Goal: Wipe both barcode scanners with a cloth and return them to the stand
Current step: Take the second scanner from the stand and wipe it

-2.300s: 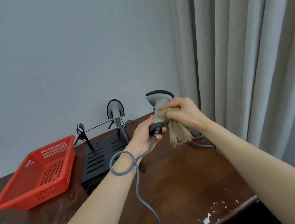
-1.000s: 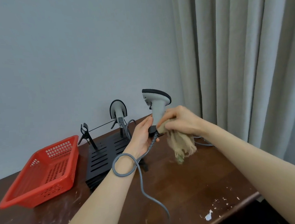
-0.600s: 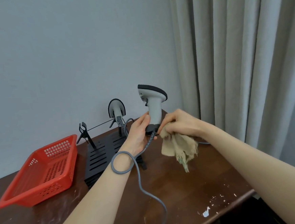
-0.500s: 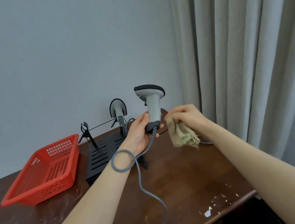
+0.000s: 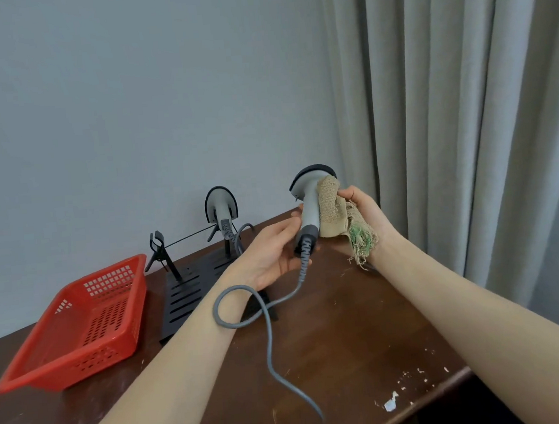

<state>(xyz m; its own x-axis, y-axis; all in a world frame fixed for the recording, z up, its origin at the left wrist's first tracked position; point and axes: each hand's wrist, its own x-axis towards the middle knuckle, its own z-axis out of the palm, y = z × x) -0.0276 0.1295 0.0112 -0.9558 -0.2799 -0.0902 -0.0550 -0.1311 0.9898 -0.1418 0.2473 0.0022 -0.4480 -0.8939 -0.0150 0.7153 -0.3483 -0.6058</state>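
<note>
Judging by how things lie, the task is midway at best. The black stand [image 5: 190, 285] sits beyond the left hand's [image 5: 271, 249] fingers, and its left clip [image 5: 158, 246] is bare. The docked scanner [image 5: 221, 206] rests on its right post; I cannot tell whether it has been wiped. The held scanner [image 5: 309, 206] is upright between both hands, with the left fingers curled round its lower handle. The right hand [image 5: 365, 215] clutches the cloth [image 5: 333, 214] and presses it against the neck just under the head, so wiping is underway and docking remains. The curtain [image 5: 465, 130] hangs behind the right fingers and the table [image 5: 364, 332] lies below. The red basket [image 5: 80, 328] is far left of them. The grey cable [image 5: 267, 333] loops beneath the left wrist and may snag on the way to the stand.
</note>
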